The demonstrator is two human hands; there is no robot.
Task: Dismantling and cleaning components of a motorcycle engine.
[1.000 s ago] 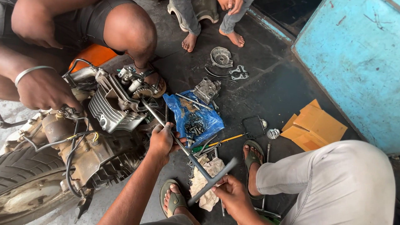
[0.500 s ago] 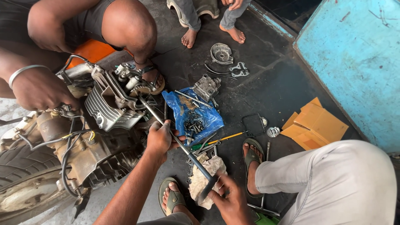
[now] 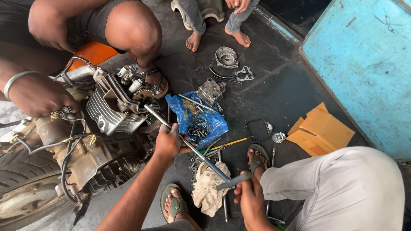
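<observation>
Two bare hands work a long T-handle socket wrench (image 3: 188,145) seated on the cylinder head of a motorcycle engine (image 3: 111,111) on the floor. Left hand (image 3: 168,143) is wrapped closed around the shaft, steadying it; right hand (image 3: 248,197) is clamped on the crossbar, apparently mid-turn, needing another twist while staying aligned.

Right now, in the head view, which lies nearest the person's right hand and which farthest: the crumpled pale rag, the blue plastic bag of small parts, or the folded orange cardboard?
From the right hand:
1. Crumpled pale rag, just to its left.
2. Blue plastic bag, up and left.
3. Folded orange cardboard, off to the upper right.
</observation>
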